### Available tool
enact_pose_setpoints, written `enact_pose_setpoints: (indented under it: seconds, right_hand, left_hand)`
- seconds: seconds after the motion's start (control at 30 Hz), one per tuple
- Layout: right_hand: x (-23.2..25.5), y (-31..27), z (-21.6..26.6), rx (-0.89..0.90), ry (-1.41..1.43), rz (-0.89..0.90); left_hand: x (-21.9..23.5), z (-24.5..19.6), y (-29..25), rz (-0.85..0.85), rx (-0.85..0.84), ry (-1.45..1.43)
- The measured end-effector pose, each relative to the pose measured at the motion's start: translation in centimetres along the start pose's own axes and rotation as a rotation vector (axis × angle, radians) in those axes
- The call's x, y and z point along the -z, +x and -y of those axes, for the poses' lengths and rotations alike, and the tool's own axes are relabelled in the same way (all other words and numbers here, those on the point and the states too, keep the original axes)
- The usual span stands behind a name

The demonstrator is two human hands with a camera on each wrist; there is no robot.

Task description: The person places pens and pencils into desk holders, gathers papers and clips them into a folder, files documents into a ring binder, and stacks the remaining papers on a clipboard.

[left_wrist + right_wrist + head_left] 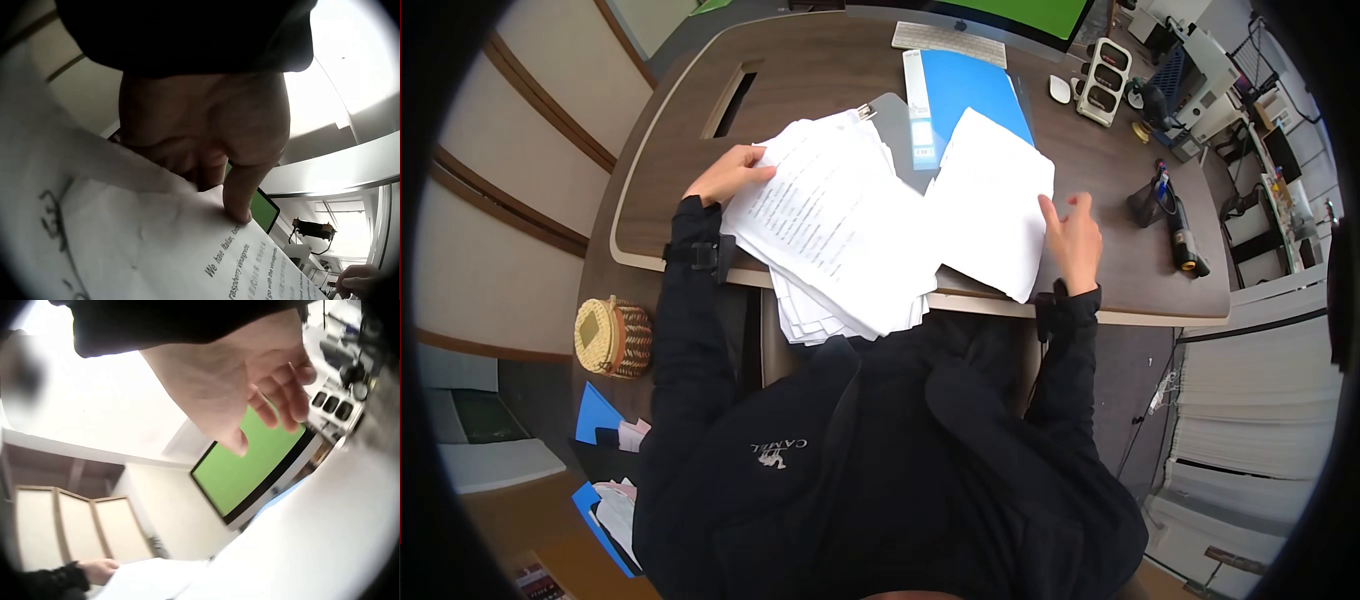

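My left hand [728, 175] pinches the left edge of a stack of printed sheets [820, 215]. In the left wrist view, its thumb lies on the printed face [162, 244] and the other fingers are behind the paper. More loose sheets [798, 312] jut out unevenly below, past the desk's front edge. A pile of white paper [990, 205] lies at the right, partly over a blue folder [970, 90] and a grey clipboard [892, 125]. Beside that pile's right edge hovers my right hand [1075, 240], fingers loosely bent and nothing between them in the right wrist view.
Behind the folder are a keyboard [948, 43] and a monitor [1020, 12]. A mouse [1060, 89] and a white three-slot holder [1104, 82] stand at the back right. Nearer are a pen cup [1145, 205] and a black cylindrical object [1185, 240]. A woven basket [613, 337] sits at the left.
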State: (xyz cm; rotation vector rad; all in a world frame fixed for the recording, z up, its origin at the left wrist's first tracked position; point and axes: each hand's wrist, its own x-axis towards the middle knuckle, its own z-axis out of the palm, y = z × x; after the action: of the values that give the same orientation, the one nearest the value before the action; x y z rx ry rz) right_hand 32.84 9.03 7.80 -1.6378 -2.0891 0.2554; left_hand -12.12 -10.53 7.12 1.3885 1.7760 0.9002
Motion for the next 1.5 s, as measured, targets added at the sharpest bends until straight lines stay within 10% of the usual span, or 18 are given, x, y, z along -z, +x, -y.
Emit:
enact_pose_setpoints:
  seconds: [0.2,0.33,0.53,0.8,0.87,1.2,1.37,1.5]
  right_hand:
    - [-4.8,1.2,-4.4,0.017,0.554,0.206]
    - [-1.4,0.5,-0.7,-0.018,0.858,-0.059]
    - [3.9,-3.4,8.3,0.503,0.88,-0.293]
    - [-2.6,-10.2,17.1,1.05,0.557,0.473]
    - [-3.8,-11.2,18.0,0.983,0.476,0.588]
    - [-8.3,-11.5,14.9,1.028,0.609,0.573]
    - [-7.0,-5.8,13.4,0.804,0.518,0.093]
    - [-7.4,-2.5,12.6,0.561,0.58,0.392]
  left_hand:
    - [0.3,0.7,-0.2,0.029,0.164,-0.089]
    - [0.3,0.7,-0.5,0.004,0.18,-0.07]
    - [-0.6,-0.3,0.4,0.011,0.113,0.006]
    - [-2.2,0.7,1.3,0.083,0.056,0.321]
    - [-2.9,3.4,0.5,-0.17,-0.165,-0.259]
    - [-2.7,-0.8,0.8,-0.021,0.048,0.105]
    - [-3.0,-2.4,0.1,-0.07,-0.013,-0.009]
    - [-3.3,-4.7,-0.4,-0.16,-0.077,-0.051]
